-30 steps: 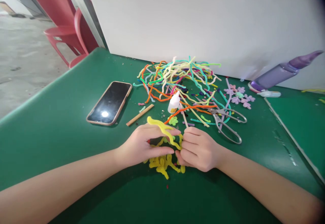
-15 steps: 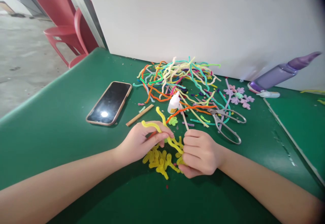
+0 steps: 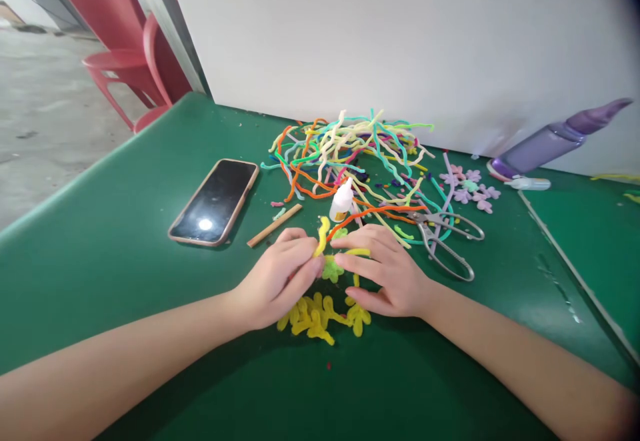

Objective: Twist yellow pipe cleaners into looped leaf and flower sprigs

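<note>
A yellow pipe cleaner (image 3: 323, 231) rises from the closed fingers of my left hand (image 3: 284, 274). My right hand (image 3: 387, 271) hovers beside it with fingers spread, and a yellow length shows between its index and middle fingers. Whether the two yellow lengths are one piece is hidden by the fingers. Light green pipe-cleaner flowers (image 3: 332, 269) lie between and behind the hands. Below my hands sits a cluster of yellow pipe-cleaner flowers (image 3: 314, 317). An orange pipe cleaner (image 3: 380, 212) runs behind my right fingers.
Tangled coloured pipe cleaners (image 3: 345, 144) lie against the white panel. A small white bottle (image 3: 342, 201) stands before them. Scissors (image 3: 447, 241) and lilac flowers (image 3: 470, 187) are on the right, near a purple bottle (image 3: 540, 151). A phone (image 3: 215, 202) and a wooden stick (image 3: 275, 225) lie left.
My right hand has gone from a fist to spread fingers and moved up and left. The yellow pipe cleaner no longer stretches between both hands as before. Green flowers show more.
</note>
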`<state>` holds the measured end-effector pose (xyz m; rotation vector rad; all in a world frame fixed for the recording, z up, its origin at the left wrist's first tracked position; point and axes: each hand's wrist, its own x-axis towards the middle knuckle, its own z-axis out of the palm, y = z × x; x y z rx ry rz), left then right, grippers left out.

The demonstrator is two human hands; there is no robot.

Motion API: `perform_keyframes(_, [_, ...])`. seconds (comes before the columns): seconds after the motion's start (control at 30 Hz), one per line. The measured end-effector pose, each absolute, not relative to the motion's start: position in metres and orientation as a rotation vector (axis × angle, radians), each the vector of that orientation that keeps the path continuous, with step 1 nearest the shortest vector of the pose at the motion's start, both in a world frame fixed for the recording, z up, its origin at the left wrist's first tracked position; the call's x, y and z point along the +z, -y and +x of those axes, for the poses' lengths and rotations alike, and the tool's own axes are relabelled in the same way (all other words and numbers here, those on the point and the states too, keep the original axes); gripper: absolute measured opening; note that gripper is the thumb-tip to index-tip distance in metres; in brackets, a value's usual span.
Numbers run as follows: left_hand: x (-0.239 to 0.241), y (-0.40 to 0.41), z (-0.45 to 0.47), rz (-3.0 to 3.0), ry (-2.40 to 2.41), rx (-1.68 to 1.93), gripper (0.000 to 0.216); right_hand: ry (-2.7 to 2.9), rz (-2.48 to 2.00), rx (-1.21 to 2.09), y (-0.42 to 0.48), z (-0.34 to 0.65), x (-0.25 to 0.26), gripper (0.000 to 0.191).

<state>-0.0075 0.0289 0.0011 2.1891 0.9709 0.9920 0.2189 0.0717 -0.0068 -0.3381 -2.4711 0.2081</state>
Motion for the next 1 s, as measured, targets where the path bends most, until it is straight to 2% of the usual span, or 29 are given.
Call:
perform_keyframes(0.2, [0.0022, -0.0304, -0.0056, 1.942, -0.913, 0.752, 0.029, 2.495, -0.311, 0.273, -0.0705, 0.2174, -0.0059, 0.061])
perform_keyframes(0.47, [0.0002, -0.0302, -0.0042, 1.638, -0.897, 0.803, 0.02, 2.492, -0.322, 0.304, -0.0702, 0.2178, -0.0047, 0.068])
perform_keyframes(1.0, [0.0014, -0.0311, -0.0051, 2.058, -0.929, 0.602, 0.021, 2.561, -0.299, 0.315, -0.0707, 0.2167, -0.0073, 0.067])
